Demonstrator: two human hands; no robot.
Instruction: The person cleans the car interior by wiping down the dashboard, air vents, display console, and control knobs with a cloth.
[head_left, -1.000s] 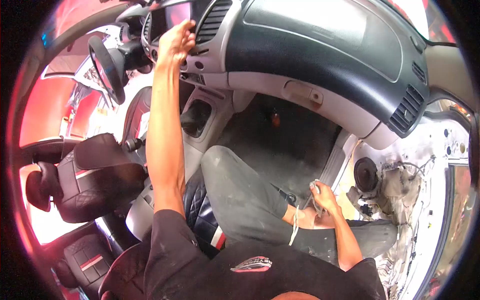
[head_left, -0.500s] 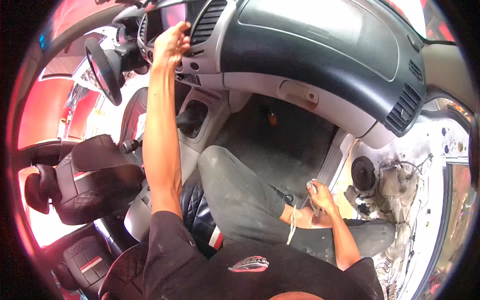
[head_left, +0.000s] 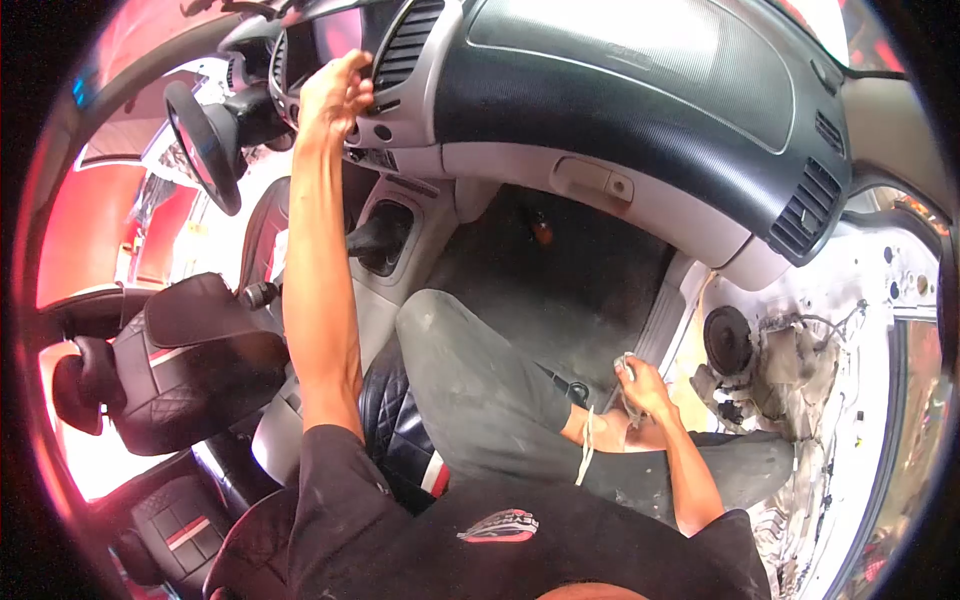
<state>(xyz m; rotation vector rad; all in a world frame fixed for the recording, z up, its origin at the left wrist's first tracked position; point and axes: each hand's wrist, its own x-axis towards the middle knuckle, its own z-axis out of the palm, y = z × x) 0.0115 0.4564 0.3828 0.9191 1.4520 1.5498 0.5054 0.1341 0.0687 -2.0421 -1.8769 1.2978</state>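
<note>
My left hand [head_left: 335,98] is stretched out to the dashboard, at the lower right edge of the centre screen [head_left: 338,35]. Its fingers are half bent and apart, close to the slatted air vent [head_left: 408,45], with no object visible in them. Whether the fingertips touch the panel is hard to tell. Down by my folded leg, my right hand [head_left: 645,388] is closed round a crumpled greyish-white rag-like piece [head_left: 627,364], part of which sticks out above the thumb. A pale cord [head_left: 587,447] hangs over my ankle nearby.
The gear lever [head_left: 375,237] and steering wheel [head_left: 205,150] lie to the left. Ahead is the glovebox latch [head_left: 592,182], above the dark footwell floor [head_left: 560,290]. At right, the stripped door [head_left: 830,400] bears a round speaker [head_left: 729,340] and loose wiring. A black seat [head_left: 215,350] stands behind left.
The view has shifted slightly. My left hand stays at the screen's edge with nearly the same finger pose, and my right hand keeps its hold on the rag-like piece.
</note>
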